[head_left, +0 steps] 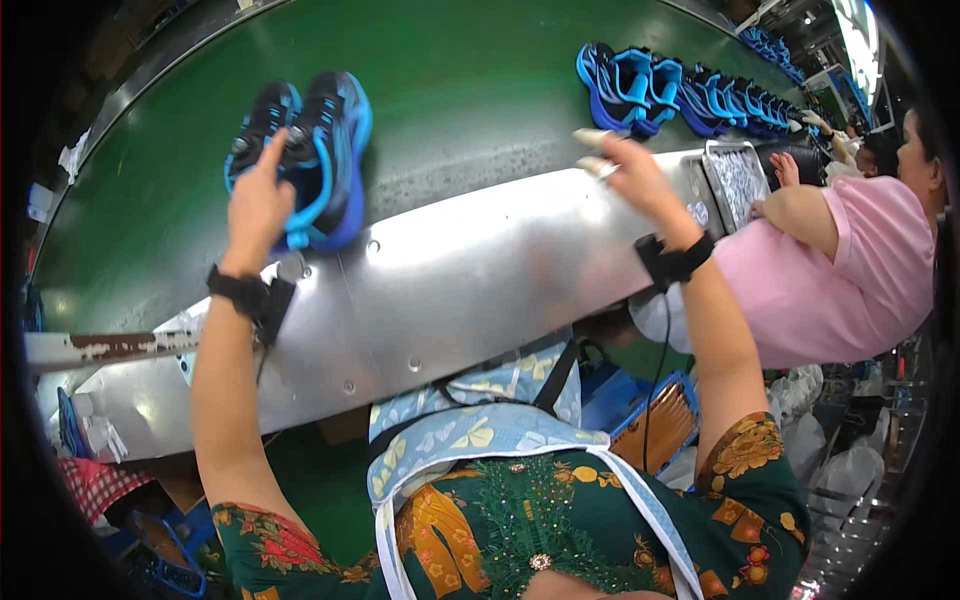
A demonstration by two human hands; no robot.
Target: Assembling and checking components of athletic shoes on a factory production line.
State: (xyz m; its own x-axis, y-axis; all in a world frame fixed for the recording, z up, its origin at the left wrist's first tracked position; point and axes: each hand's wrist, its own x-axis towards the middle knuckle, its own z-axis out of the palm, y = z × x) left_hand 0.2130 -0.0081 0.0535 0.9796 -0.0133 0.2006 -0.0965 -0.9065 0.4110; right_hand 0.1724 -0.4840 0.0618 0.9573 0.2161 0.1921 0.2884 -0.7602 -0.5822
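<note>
A pair of black and blue sneakers (345, 150) stands on the green surface to the left, toes pointing away. My left hand (260, 210) is at the near side of the pair, index finger stretched out over the left shoe and thumb apart. Whether the fingertip presses on the shoe I cannot tell. My right hand (635, 180) is raised over the metal ledge, slightly blurred, with its fingers apart and pale covers on the fingertips. I see nothing held in it. Just beyond it stand more sneakers (612, 95) of the same kind.
A row of blue sneakers (735, 100) runs off to the far right. The metal ledge (430, 270) borders the green surface (470, 60). A metal tray (735, 180) sits beside a person in pink (820, 270) at the right. A worn bar (110, 347) juts in at left.
</note>
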